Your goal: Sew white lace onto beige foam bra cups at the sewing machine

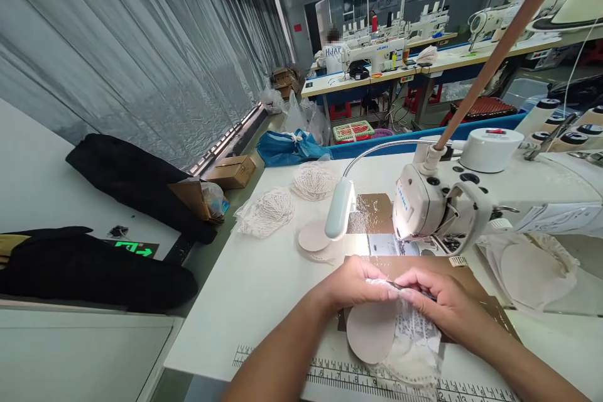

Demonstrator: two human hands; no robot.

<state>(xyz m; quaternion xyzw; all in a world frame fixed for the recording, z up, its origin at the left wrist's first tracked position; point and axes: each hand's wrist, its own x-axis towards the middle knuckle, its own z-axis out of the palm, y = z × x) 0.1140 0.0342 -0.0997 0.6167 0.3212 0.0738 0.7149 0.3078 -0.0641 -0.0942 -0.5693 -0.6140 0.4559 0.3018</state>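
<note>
My left hand (362,284) is closed, thumb against fingers, on the top edge of a white lace piece (418,342). A round beige pad (372,334) lies with the lace, hanging below my fingers. My right hand (436,295) is closed at the same edge, fingertips almost meeting the left ones. A slim dark tool (394,285), perhaps snips or tweezers, pokes out from the right fingers; most of it is hidden. Both hands are just in front of the needle area of a white sewing machine (414,201), above a brown board (471,289) on the table.
A small lamp (340,208) on a bent neck hangs left of the machine head. Lace piles (266,212) and another round pad (314,235) lie on the left. More pads and fabric (530,270) rest at right. A printed ruler (348,378) runs along the front edge.
</note>
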